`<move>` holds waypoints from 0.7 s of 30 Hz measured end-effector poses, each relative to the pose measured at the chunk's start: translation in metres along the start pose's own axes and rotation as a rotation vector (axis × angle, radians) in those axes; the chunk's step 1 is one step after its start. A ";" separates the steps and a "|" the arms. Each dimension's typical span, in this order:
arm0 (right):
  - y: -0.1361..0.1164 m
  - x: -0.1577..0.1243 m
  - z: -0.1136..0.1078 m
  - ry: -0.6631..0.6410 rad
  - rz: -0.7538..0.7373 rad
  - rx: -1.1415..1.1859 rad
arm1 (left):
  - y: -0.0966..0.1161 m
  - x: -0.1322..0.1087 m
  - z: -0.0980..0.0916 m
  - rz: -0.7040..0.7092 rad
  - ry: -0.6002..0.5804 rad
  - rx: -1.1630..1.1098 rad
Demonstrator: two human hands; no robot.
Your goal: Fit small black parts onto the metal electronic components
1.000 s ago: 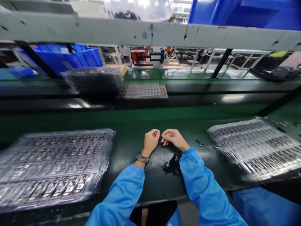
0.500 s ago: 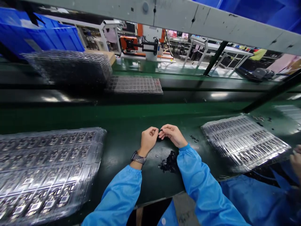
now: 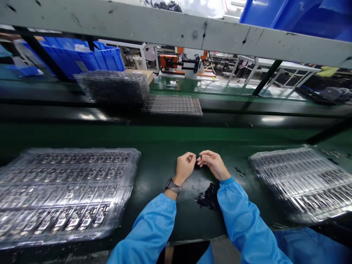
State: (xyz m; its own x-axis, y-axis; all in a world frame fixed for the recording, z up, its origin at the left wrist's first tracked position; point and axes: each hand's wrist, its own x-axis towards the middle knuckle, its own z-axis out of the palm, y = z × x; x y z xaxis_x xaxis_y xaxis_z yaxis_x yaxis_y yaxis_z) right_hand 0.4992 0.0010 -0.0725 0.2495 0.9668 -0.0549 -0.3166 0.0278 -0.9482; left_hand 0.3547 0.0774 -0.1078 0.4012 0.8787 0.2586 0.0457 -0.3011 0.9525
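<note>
My left hand (image 3: 185, 168) and my right hand (image 3: 213, 164) meet fingertip to fingertip over the green bench top (image 3: 159, 183). Both are pinched closed. A small black piece (image 3: 197, 161) shows between them, too small to name; it seems to be gripped by both hands. Below my right wrist lies a loose pile of small black parts (image 3: 208, 197). A few more black parts (image 3: 239, 171) rest to the right of my right hand. A tiny light piece (image 3: 193, 187) sits left of the pile.
A clear plastic tray (image 3: 82, 183) filled with small circuit boards stands at left. Stacked clear trays (image 3: 305, 183) of narrow parts stand at right. Farther back are a tray stack (image 3: 115, 88), a flat tray (image 3: 173, 105) and a blue bin (image 3: 82, 58). A grey beam (image 3: 165, 25) crosses overhead.
The whole view has shifted left and slightly up, so everything appears farther right and lower. My hands stay together at the same spot over the bench, with only slight finger movement.
</note>
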 end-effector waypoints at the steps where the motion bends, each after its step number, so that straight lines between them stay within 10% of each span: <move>1: 0.000 0.001 0.000 0.012 0.005 -0.009 | 0.001 0.001 0.000 -0.006 0.002 -0.009; 21: -0.008 -0.003 -0.004 0.164 0.139 -0.313 | -0.003 -0.006 0.010 -0.109 0.078 0.134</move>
State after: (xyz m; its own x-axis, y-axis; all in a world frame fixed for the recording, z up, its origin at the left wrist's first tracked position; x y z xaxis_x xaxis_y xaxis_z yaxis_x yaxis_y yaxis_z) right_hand 0.5047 -0.0028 -0.0656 0.3754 0.9017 -0.2147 -0.0693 -0.2037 -0.9766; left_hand 0.3613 0.0695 -0.1135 0.3152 0.9333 0.1721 0.2082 -0.2449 0.9469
